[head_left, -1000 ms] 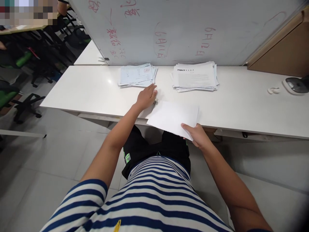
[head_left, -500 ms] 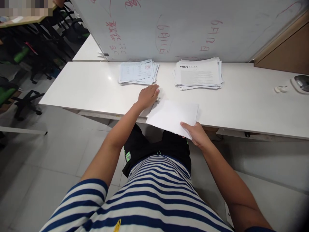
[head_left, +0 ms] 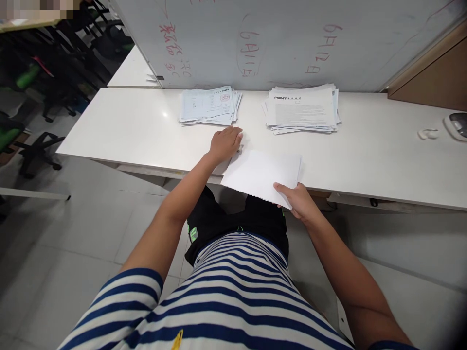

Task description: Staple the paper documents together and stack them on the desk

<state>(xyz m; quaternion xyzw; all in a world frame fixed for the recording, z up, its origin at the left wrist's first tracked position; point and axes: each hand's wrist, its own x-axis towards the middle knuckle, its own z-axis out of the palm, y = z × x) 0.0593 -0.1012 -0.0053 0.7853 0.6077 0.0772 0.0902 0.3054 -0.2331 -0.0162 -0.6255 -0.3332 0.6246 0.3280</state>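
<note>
My right hand (head_left: 297,200) grips white paper sheets (head_left: 260,175) at their near right corner, thumb on top and fingers underneath. The paper tilts over the front edge of the white table (head_left: 146,126). At its far left corner my left hand (head_left: 226,144) lies palm down, fingers together and curved over something mostly hidden. Only a small greyish end (head_left: 240,148) of that thing shows beside the paper; its kind I cannot make out. Beyond my left hand lies a stack of bluish printed forms (head_left: 206,106) with a red stamp. Farther right is a stack of printed white pages (head_left: 301,109).
A whiteboard (head_left: 284,43) with red handwriting stands along the table's back edge. A brown panel (head_left: 430,73) rises at the back right. On the right lie a small white object (head_left: 427,134) and a black-and-white device (head_left: 456,127). Office chairs (head_left: 40,150) stand at left.
The view has shifted slightly. Both hands keep nearly the same place on the paper and the hidden thing; the two stacks have not moved.
</note>
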